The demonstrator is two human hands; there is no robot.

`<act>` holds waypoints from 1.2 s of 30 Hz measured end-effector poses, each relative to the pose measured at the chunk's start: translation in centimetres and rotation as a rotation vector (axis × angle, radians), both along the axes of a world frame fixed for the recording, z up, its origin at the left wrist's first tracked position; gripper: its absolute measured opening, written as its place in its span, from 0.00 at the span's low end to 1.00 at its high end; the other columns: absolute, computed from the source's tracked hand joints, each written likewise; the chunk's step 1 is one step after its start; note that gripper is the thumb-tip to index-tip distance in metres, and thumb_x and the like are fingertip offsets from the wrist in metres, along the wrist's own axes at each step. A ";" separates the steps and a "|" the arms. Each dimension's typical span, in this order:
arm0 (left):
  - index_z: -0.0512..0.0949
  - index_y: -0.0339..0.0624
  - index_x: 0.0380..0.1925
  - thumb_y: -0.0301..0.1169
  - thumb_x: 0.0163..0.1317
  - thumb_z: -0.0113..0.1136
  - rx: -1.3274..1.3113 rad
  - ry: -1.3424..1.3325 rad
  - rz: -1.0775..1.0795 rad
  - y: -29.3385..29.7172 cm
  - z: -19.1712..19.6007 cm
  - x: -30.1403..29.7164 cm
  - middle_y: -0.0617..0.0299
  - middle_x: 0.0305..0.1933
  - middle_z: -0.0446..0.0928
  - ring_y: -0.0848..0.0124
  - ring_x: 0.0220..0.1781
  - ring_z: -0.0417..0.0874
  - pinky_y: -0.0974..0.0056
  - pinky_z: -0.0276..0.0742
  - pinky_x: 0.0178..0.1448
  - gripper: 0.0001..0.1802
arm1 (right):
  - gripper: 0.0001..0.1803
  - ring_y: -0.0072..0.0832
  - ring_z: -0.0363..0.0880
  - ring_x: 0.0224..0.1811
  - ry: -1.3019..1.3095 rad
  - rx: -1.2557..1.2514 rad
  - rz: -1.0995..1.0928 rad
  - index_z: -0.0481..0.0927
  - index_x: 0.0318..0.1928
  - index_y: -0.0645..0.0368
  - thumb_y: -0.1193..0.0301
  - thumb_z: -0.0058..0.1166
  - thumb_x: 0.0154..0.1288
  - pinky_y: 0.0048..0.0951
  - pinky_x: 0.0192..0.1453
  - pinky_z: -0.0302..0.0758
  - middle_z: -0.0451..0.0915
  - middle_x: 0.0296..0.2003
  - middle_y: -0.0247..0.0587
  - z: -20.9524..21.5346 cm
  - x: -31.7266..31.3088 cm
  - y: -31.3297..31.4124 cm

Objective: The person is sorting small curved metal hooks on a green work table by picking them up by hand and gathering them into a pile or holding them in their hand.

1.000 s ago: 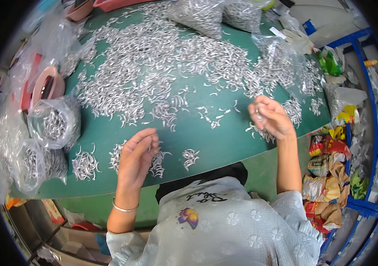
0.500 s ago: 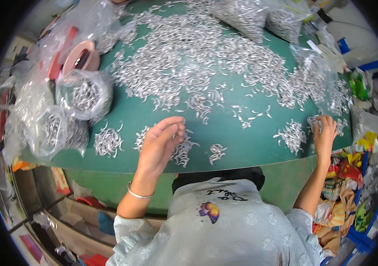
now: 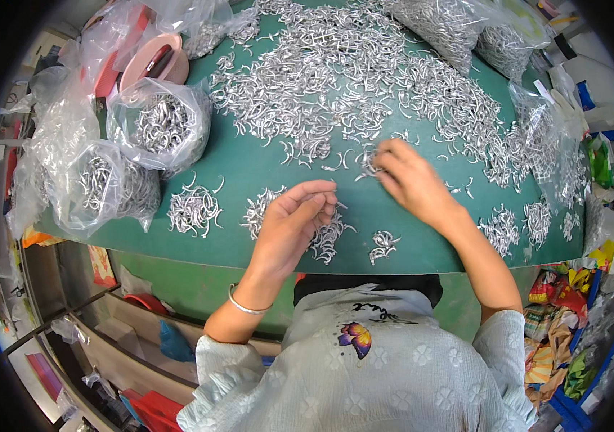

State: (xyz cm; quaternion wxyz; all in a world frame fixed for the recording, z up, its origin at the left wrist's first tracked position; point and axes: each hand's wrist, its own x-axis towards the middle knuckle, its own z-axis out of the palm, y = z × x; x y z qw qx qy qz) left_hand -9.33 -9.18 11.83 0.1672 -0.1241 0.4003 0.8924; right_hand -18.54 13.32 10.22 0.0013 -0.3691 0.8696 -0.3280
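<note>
Small curved silver metal pieces (image 3: 307,93) lie in a wide heap on the green tabletop (image 3: 249,253). My right hand (image 3: 415,183) reaches to the heap's near edge, fingers bent and somewhat apart, tips at a few loose pieces (image 3: 367,164). My left hand (image 3: 298,225), with a bangle at the wrist, hovers over a small pile (image 3: 330,241), fingers curled in toward the thumb; what they hold, if anything, is hidden. Another small pile (image 3: 255,212) sits partly behind this hand. A smaller cluster (image 3: 383,246) lies between my forearms near the table edge.
Clear plastic bags of pieces stand at left (image 3: 159,126) and far right (image 3: 440,32). A pink container (image 3: 173,68) holds a dark object. More small piles lie at left (image 3: 195,210) and right (image 3: 500,230). Shelving with packets (image 3: 559,295) stands at right.
My right hand has moved left from the small piles at the right to the large heap's near edge. My left hand keeps its curled pose. The whole view has shifted slightly.
</note>
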 end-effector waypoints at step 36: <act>0.64 0.25 0.61 0.22 0.68 0.46 0.106 -0.120 -0.125 4.6 0.3 0.9 0.41 0.61 0.70 0.57 0.62 0.74 0.59 0.72 0.65 0.22 | 0.09 0.45 0.74 0.41 -0.050 0.148 -0.433 0.79 0.36 0.63 0.82 0.57 0.52 0.39 0.48 0.70 0.78 0.35 0.46 3.6 1.1 8.4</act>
